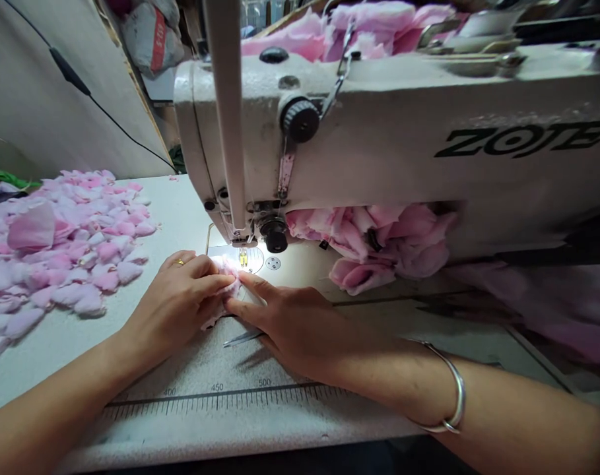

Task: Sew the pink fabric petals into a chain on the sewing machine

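Observation:
Under the lit needle area (243, 257) of a white sewing machine (369, 132), a small pink-white fabric piece (226, 264) lies between both hands. My left hand (188, 290) pinches this piece from the left, fingers closed. My right hand (290, 316) meets it from the right, thumb and index finger pressed on the fabric's edge. The pointed metal tip of a tool (243, 338) sticks out beneath my right hand; the rest of it is hidden.
Many small pink fabric pieces (76, 251) cover the table's left side. Pink cloth (383, 244) is bunched under the machine arm, and more lies behind it. A printed ruler (225, 399) runs along the front edge. A black cable (116, 122) hangs at the back left.

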Available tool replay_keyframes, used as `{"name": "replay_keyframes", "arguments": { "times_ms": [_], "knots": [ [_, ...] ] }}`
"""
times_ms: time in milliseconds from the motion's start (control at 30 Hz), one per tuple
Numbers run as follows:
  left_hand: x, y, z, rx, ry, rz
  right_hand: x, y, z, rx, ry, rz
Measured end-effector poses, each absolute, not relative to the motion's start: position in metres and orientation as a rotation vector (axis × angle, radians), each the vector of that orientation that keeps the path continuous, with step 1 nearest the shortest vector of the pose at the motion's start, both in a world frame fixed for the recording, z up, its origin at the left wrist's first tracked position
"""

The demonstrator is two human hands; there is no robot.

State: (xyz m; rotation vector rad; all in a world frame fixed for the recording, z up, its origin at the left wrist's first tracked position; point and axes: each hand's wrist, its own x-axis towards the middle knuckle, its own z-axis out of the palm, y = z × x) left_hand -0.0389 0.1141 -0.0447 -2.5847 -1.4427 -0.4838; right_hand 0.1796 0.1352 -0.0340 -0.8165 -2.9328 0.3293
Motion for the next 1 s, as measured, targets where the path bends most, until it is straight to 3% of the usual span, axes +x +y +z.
{"name": "replay_keyframes", "arguments": {
  "times_ms": [800,1000],
  "knots": [
    [-0.026,0.112,-0.044,-2.553,-1.303,-0.441,0.184,0.142,-0.033,-0.761,-2.854,0.466],
    [-0.024,0.111,-0.043,-2.502,-1.277,-0.368,0.193,0.159,-0.026,-1.002,-2.692,0.458]
  ]
}}
